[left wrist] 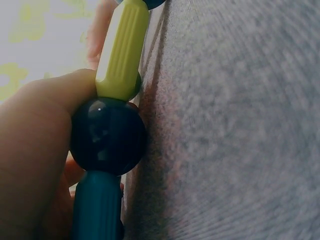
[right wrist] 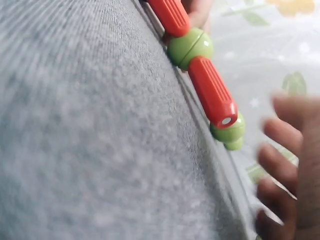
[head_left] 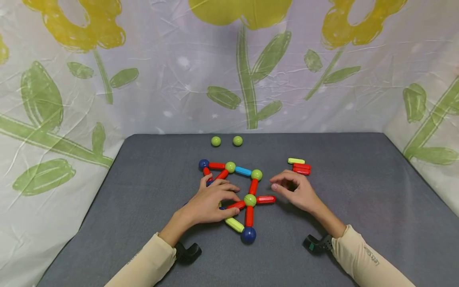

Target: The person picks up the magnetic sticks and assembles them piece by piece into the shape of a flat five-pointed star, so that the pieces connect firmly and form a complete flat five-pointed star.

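Observation:
Low over the left part of a flat figure of magnetic rods and balls, my left hand [head_left: 209, 203] spreads its fingers. Its thumb lies by a red rod [head_left: 235, 205] and a yellow rod [head_left: 234, 225]; in the left wrist view the thumb appears to touch the yellow rod [left wrist: 122, 50] near a dark blue ball [left wrist: 108, 136]. The hand hides part of the figure. To the right, my right hand [head_left: 295, 190] hovers with loosely bent fingers, holding nothing. Nearest to it, a red rod [head_left: 265, 199] sticks out from a green ball [head_left: 250, 200].
Two loose green balls, one of them the left ball [head_left: 216, 141], lie near the table's back edge. Behind my right hand lie a yellow rod [head_left: 296, 161] and red rods [head_left: 301, 169]. A flower-printed cloth [head_left: 161, 79] hangs behind the grey table [head_left: 150, 179].

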Motion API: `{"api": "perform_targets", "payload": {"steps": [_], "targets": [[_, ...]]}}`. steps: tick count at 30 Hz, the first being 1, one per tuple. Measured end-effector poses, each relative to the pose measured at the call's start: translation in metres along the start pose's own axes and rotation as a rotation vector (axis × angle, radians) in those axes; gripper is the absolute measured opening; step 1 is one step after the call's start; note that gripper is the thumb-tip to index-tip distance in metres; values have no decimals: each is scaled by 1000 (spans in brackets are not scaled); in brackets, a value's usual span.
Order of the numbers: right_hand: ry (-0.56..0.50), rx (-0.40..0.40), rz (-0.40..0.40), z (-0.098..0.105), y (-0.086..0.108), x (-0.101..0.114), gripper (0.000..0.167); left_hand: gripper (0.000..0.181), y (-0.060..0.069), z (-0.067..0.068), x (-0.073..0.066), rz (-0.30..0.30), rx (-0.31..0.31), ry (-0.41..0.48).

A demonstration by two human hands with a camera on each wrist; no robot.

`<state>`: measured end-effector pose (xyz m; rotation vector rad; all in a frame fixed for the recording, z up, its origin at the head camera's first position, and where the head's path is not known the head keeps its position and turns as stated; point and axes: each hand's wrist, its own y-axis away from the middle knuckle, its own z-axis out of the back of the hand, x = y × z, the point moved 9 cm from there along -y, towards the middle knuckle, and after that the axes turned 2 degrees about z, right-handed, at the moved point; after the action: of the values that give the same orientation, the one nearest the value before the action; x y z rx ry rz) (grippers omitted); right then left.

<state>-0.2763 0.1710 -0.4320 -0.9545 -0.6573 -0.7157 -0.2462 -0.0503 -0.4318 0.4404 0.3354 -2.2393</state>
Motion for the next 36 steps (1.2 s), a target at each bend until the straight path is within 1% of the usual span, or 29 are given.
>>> {"api": "perform_targets", "payload": {"steps": [3,5,6,8,10,12,14,17,22,25,29,32,36], "targets": [[135,-232,-26,25,1,-4,15,19,0,0,0,0,3,4],[257,-363,-70,39,4,-7,13,19,1,0,-1,0,4,6],[312,-416,-100,44,7,-8,13,19,1,0,-1,-1,5,7],[401,-486,-172,53,10,-11,17,20,1,1,-1,-1,4,6],[470,-508,-252,57,13,-16,22,19,1,1,0,0,3,5],[512,-499,-325,58,16,-21,27,19,0,0,0,2,4,2],[539,-482,-374,58,19,-25,29,20,0,0,1,6,6,2],[538,-454,-390,55,19,-26,29,19,0,-1,1,4,4,4],[518,-385,-337,48,14,-24,28,18,1,-1,0,-3,-1,7],[522,-313,-284,40,9,-22,27,18,1,-1,1,3,3,5],[503,-201,-221,28,4,-20,29,19,0,-1,2,14,10,1],[454,-146,-185,20,3,-18,26,20,0,-2,3,19,16,-2],[346,-87,-135,10,1,-14,21,21,0,-2,1,15,12,-2]]}}
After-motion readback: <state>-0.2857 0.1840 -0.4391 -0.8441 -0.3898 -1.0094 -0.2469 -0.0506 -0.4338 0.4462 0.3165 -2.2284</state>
